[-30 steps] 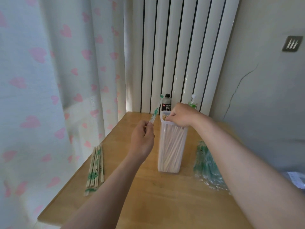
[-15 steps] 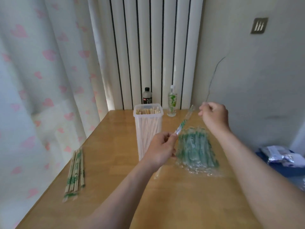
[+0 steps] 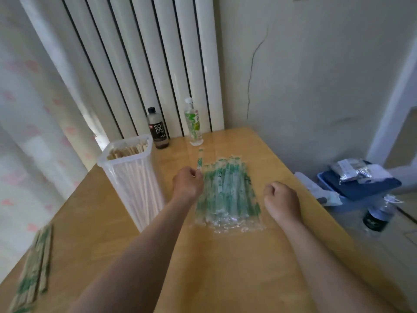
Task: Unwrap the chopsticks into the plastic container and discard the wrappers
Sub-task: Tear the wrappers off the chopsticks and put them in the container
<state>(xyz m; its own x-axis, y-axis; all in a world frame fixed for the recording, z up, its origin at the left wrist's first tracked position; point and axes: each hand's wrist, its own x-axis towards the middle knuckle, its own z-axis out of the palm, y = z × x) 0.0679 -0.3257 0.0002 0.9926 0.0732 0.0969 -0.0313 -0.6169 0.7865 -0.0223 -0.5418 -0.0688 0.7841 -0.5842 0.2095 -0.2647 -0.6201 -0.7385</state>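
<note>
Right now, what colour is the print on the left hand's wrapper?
Green, on a pale strip; the wrapper shows best in the head view.

Single head-worn wide-angle view, forward and down, close over the table [image 3: 225, 267]

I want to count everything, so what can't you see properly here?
Head view only:
Wrapped chopsticks: blurred, cut off by the bottom-left edge.
Right hand: its curled fingers hide whether it holds anything.
Plastic container: chopsticks inside too packed to count.
Wrapper: lower end hidden inside the left hand.
</note>
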